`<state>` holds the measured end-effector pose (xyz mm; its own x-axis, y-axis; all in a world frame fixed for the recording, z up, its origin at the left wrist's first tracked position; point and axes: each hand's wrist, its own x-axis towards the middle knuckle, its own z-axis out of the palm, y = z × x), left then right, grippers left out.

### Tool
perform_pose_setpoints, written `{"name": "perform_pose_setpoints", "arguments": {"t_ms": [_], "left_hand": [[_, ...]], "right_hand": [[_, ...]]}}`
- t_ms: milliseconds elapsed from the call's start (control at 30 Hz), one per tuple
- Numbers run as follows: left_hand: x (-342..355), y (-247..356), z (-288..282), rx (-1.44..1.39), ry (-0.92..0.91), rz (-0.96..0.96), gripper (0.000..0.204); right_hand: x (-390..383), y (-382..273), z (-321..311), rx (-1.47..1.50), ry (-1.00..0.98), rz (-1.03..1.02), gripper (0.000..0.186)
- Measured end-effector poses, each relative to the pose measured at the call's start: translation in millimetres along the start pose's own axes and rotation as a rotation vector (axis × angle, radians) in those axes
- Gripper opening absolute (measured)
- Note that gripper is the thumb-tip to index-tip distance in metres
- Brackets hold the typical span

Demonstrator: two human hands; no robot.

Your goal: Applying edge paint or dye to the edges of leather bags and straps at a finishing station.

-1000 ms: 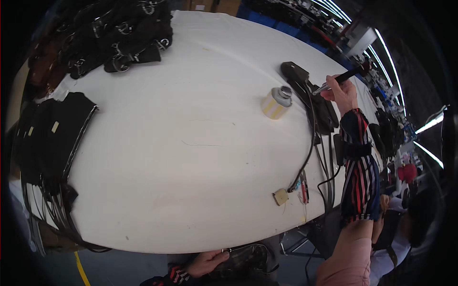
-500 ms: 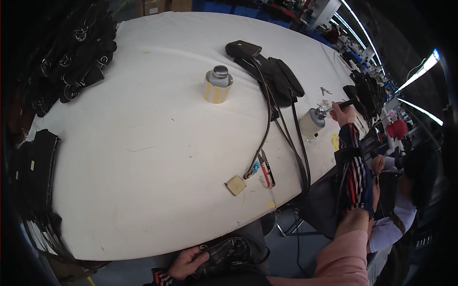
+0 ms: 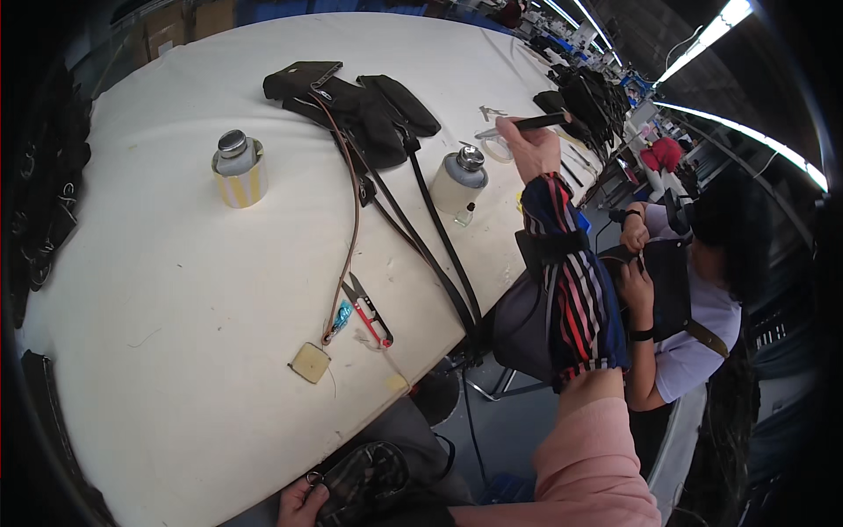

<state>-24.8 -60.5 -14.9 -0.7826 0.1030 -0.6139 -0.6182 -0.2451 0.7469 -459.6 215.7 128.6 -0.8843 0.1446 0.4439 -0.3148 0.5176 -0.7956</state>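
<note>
At the right side of the table, my right hand (image 3: pixel 534 151) is closed round a tool with a black handle (image 3: pixel 543 121) and a slim metal end pointing left. Its exact kind is unclear. Just below it stands a pale bottle with a metal top (image 3: pixel 460 183), apart from the hand, with a tiny clear bottle (image 3: pixel 464 214) beside it. Low at the front edge, my left hand (image 3: pixel 303 504) pinches a dark patterned bag (image 3: pixel 369 474) by its metal ring, over my lap. Part of this hand is cut off by the frame.
A dark bag with long straps (image 3: pixel 373 123) lies across the table. Left of it stands a bottle in a striped cup (image 3: pixel 239 176). Red-handled thread snips (image 3: pixel 373 316) and a yellowish square pad (image 3: pixel 310 362) lie nearer. A co-worker (image 3: pixel 694 290) sits close at right.
My view has swung right. My right hand has moved away from the metal-topped bottle, lifting the black-handled tool from its top. My left hand keeps hold of the patterned bag.
</note>
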Motion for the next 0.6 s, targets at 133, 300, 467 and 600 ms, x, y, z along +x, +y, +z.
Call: {"name": "perform_pose_setpoints", "arguments": {"t_ms": [133, 300, 467, 600], "left_hand": [[-6.7, -0.1, -0.9, 0.033, 0.051, -0.017, 0.019], [-11.7, -28.1, -11.4, 0.008, -0.092, -0.017, 0.015], [-34.2, -44.4, 2.4, -0.084, 0.040, 0.177, 0.013], [-38.6, -38.2, 19.6, -0.079, -0.104, 0.228, 0.019]], "right_hand": [[-74.1, -35.2, -4.1, 0.241, -0.022, -0.028, 0.019], [-233.4, -70.6, -33.0, 0.340, -0.225, -0.015, 0.010], [-350.2, -71.7, -20.2, 0.543, -0.476, 0.294, 0.011], [-392.3, -74.3, -29.3, 0.425, -0.573, 0.087, 0.009]]}}
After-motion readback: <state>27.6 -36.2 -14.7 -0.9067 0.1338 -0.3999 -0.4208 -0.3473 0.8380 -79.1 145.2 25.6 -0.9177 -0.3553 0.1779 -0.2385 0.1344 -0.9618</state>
